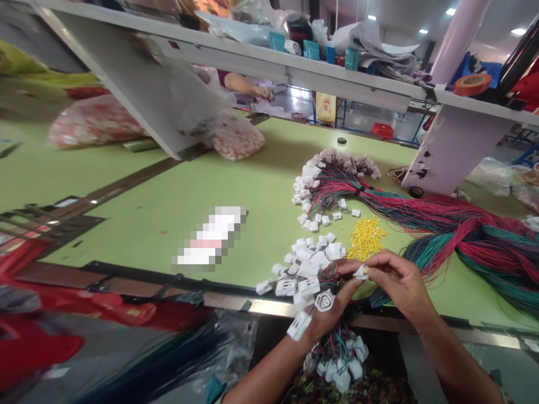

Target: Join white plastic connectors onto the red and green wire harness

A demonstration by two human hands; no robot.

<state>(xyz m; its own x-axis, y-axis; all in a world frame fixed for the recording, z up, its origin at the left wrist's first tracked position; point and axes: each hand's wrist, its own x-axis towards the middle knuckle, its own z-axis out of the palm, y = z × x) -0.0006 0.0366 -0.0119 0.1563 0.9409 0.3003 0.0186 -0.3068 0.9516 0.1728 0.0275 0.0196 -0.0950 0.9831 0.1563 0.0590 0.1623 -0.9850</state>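
My left hand (332,300) grips a bundle of red and green wires ending in white plastic connectors (337,359), which hang down past the table edge. My right hand (400,280) pinches a small white connector (361,272) with a yellow bit at its tip, close to my left fingers. Just beyond my hands lie a loose heap of white connectors (307,264) and a pile of tiny yellow seals (365,238). A long harness of red and green wires (463,241) runs right, its white connector ends fanned out in an arc (320,179).
The green workbench (138,224) holds a pixelated white patch (209,235) and bags of pink parts (238,137). A white shelf (286,70) with papers and an orange tape roll (471,84) spans above it. A co-worker's hand (263,92) works beyond.
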